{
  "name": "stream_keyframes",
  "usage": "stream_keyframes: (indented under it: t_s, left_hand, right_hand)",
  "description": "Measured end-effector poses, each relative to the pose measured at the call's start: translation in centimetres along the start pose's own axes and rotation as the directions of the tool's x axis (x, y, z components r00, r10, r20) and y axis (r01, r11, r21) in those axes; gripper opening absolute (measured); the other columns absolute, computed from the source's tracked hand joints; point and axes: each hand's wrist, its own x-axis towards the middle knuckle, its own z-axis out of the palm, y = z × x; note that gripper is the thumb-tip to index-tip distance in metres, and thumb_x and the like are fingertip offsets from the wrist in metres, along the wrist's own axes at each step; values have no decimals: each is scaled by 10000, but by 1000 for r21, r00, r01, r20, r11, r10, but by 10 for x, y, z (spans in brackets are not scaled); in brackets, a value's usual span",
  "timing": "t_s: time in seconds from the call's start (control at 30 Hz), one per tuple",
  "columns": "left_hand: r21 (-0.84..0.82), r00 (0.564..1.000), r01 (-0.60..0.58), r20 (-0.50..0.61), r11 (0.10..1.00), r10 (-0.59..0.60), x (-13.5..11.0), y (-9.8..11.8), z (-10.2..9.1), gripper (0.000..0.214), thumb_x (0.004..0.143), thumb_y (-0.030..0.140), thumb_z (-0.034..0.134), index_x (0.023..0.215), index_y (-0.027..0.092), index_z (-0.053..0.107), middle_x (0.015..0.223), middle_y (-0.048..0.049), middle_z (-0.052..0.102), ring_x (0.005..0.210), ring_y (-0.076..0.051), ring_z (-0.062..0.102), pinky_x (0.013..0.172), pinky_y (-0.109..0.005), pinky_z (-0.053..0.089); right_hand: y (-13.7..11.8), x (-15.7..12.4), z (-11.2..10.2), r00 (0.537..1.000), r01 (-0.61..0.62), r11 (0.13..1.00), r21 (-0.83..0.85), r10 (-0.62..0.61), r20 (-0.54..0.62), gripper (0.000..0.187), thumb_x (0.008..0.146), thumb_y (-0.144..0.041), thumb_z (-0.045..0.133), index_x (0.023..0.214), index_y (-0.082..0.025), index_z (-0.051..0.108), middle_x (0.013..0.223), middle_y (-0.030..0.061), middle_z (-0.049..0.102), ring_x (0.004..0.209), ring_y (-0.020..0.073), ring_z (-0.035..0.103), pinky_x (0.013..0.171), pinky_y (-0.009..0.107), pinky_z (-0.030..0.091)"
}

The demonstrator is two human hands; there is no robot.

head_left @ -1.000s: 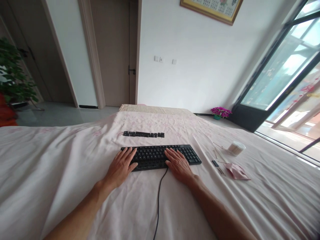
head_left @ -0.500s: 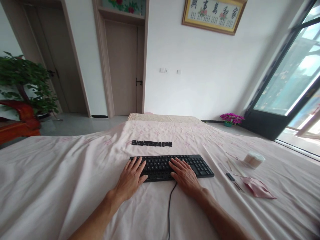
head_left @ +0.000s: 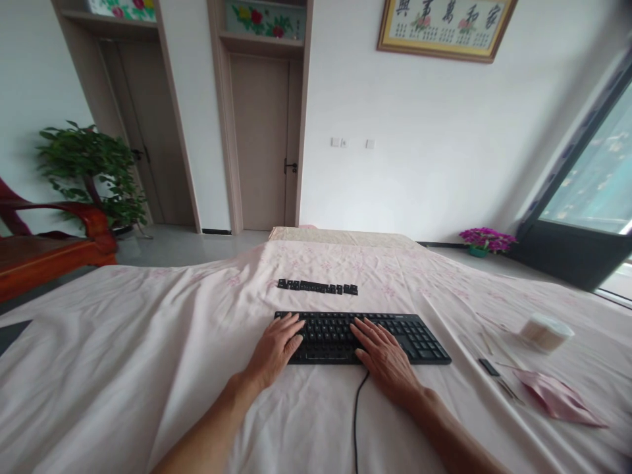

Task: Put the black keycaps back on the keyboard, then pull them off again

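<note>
A black computer keyboard [head_left: 326,332] lies flat on a pale pink cloth, and its bottom row is bare of keycaps. My left hand [head_left: 277,345] rests on its left end with the fingers over the keys, gripping nothing. On the middle-right of the keys lies my right hand [head_left: 382,352], fingers stretched out and nothing held. Beyond the keyboard, a row of loose black keycaps [head_left: 318,287] is laid out on the cloth. The keyboard's cable [head_left: 356,415] runs toward me beside my right hand.
To the right lie a round tub of cotton swabs [head_left: 547,332], a small dark-handled tool [head_left: 488,367] and a pink cloth [head_left: 557,395]. The pink sheet [head_left: 207,368] is wrinkled. A red wooden chair [head_left: 54,243] stands at the left.
The view has turned left, so everything sits further right. My left hand's fingers are drawn in slightly more; both hands stay on the keyboard.
</note>
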Motion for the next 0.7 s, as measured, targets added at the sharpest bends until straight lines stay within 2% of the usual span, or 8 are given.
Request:
stream_keyframes:
  t_s: [0.1,0.23,0.37,0.5,0.6,0.63,0.7]
  left_hand:
    - [-24,996,68,-49,997,-69,1,-5,-1,453,964,402,314,1349,240,488,1436,-68,455,1354,-212,367,1107,-440,329]
    - [84,999,1,40,996,-4,0,-2,-4,483,929,456,395,1361,257,476,1473,-64,402,1392,-257,290,1109,-471,317]
    - [147,998,8,68,989,-18,1,3,-7,480,919,440,426,1359,256,478,1470,-69,404,1376,-276,320,1100,-495,321]
    - [55,999,31,14,998,-32,2,0,-4,417,933,385,405,1307,257,536,1434,-52,460,1364,-239,349,1099,-454,339]
    - [-98,982,147,-103,984,-157,5,-11,0,411,941,374,370,1258,217,579,1394,-70,506,1333,-216,402,1109,-419,333]
    - [-163,960,212,-151,964,-237,5,-15,1,421,937,381,373,1254,197,579,1380,-87,519,1314,-219,428,1109,-419,332]
    - [-325,880,350,-208,879,-428,7,-25,2,443,937,393,356,1257,171,568,1334,-108,559,1270,-220,483,1091,-408,355]
  right_hand:
    - [1,0,1,1000,7,1000,9,-7,-15,504,958,-395,382,1453,-333,314,1503,2,335,1382,233,298,1115,472,284]
    - [2,1,0,1000,10,1000,10,-10,-12,472,961,-387,377,1430,-333,367,1490,-4,359,1376,229,312,1109,466,301]
    - [1,3,-2,1000,-3,1000,-2,3,-10,444,964,-390,368,1397,-318,430,1483,-2,371,1364,233,334,1102,467,312]
    - [-2,5,-2,999,-14,1000,0,14,-29,416,958,-373,382,1355,-317,491,1451,-1,424,1343,235,369,1082,458,341]
    - [-4,6,-2,998,-33,999,-5,33,-52,401,954,-361,387,1328,-315,524,1427,-1,457,1325,239,393,1063,453,361]
    - [-5,6,-3,997,-37,999,-8,37,-60,398,953,-360,387,1319,-313,535,1419,0,468,1318,241,401,1057,452,365]
    - [-7,9,-6,997,-39,999,-9,38,-74,384,950,-365,393,1287,-307,569,1387,9,506,1288,242,438,1054,447,361]
